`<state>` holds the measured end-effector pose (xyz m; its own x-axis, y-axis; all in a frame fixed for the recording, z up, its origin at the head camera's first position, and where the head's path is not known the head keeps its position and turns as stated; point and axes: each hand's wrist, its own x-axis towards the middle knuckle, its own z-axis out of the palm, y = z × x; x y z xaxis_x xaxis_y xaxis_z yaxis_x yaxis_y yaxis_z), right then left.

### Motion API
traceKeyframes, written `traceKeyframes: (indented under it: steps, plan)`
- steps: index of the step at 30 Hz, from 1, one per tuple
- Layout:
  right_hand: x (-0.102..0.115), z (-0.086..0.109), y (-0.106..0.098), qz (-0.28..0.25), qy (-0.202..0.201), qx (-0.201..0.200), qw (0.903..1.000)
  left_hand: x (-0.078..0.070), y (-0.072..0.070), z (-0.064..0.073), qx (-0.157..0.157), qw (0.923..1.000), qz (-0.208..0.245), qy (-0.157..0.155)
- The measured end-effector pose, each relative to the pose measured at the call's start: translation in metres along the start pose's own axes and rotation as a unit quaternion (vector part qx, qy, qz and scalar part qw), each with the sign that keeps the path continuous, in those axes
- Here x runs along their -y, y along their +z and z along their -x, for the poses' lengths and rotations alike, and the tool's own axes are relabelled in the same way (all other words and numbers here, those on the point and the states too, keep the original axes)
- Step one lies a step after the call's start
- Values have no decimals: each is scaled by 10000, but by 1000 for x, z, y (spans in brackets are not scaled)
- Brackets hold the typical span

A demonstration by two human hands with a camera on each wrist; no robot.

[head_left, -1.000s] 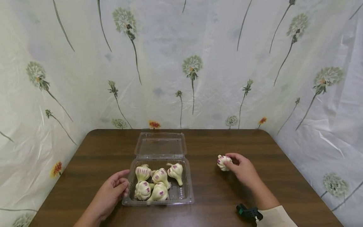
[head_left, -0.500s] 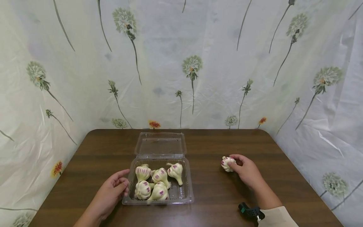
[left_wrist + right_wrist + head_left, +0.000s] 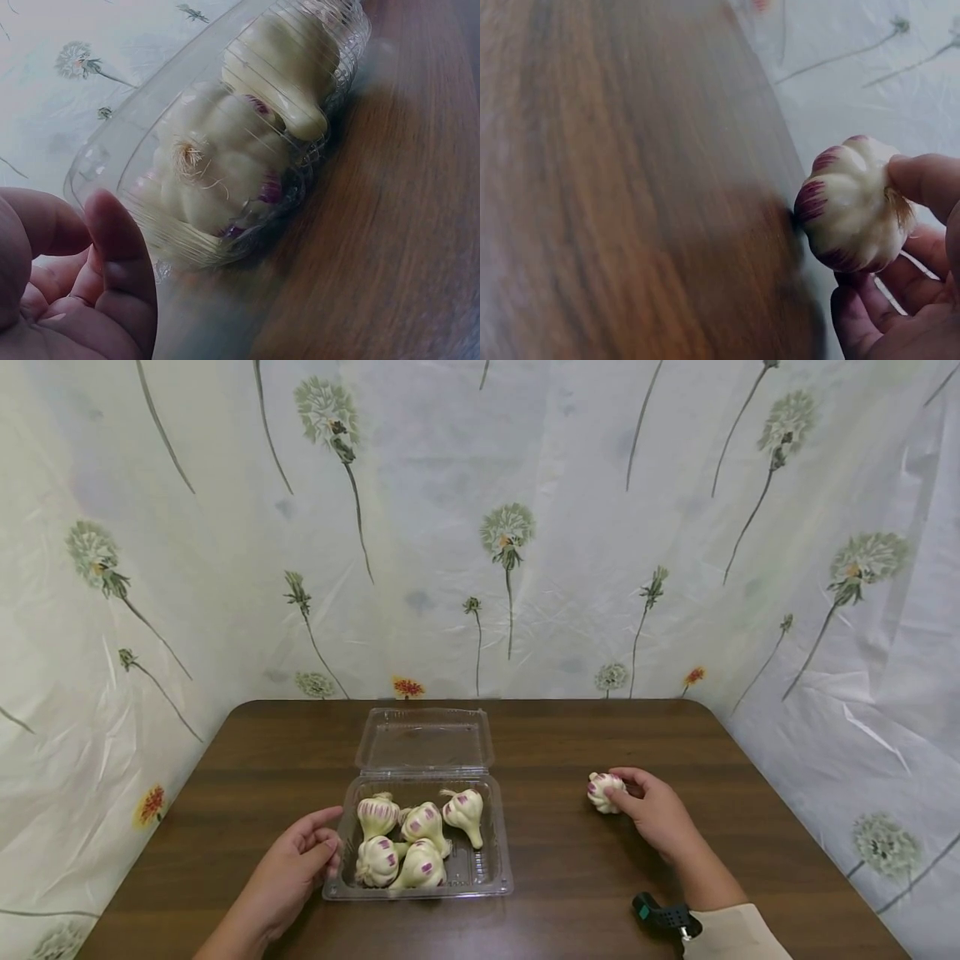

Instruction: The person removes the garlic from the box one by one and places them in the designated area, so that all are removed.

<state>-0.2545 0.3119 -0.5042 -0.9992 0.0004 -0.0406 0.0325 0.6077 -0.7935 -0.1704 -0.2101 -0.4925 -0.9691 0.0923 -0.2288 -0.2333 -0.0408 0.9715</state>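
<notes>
On the brown wooden table [image 3: 570, 868], right of centre, the right hand [image 3: 651, 810] pinches a garlic bulb [image 3: 603, 792] between curled fingers and thumb, the bulb resting at the tabletop, well apart from the clear plastic clamshell box [image 3: 491, 881]. Five more garlic bulbs [image 3: 412, 843] lie in that box, its lid [image 3: 425, 741] folded back flat. The left hand [image 3: 288, 875] rests against the box's left wall, fingers loosely bent and gripping nothing. Dandelion-printed sheeting [image 3: 480, 527] hangs behind.
</notes>
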Motion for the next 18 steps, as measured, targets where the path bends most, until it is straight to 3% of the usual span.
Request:
traceKeyframes:
  steps: [9,18]
  plan:
    - [-7,0,-2,-99,186,81,9997,0,1,1,-33,10000,27,-16]
    - [-7,1,-3,-138,81,76,9998,0,0,2,-16,10000,25,13]
